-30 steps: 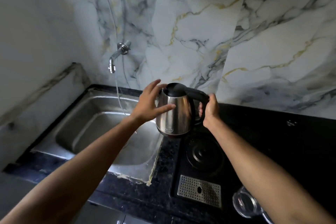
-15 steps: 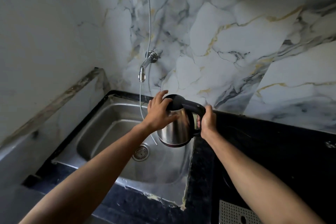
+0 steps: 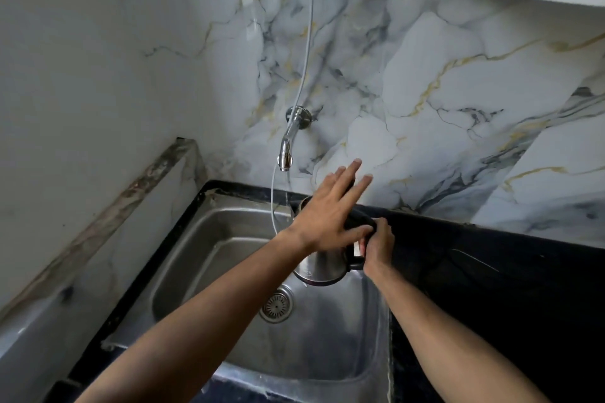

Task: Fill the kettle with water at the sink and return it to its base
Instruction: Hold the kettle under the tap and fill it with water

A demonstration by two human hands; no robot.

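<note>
The steel kettle [image 3: 322, 267] with a black handle hangs over the right part of the steel sink [image 3: 209, 258]. My right hand [image 3: 376, 247] grips the handle from the right. My left hand [image 3: 330, 209] lies flat over the kettle's top with its fingers spread, pointing at the wall, and it hides the lid and most of the mouth. The wall tap [image 3: 288, 144] is up and to the left of the kettle. A thin stream seems to fall from the tap toward the kettle's rim. The kettle's base is out of view.
A black stone counter [image 3: 491, 271] runs along the right of the sink. The drain strainer [image 3: 276, 306] sits in the basin below the kettle. A thin white hose [image 3: 307, 59] hangs down the marble wall past the tap. A tiled ledge borders the left.
The kettle has moved left from above the counter to over the basin, close under the tap. My left hand shifted from the kettle's side to flat over its top. The view swung left.
</note>
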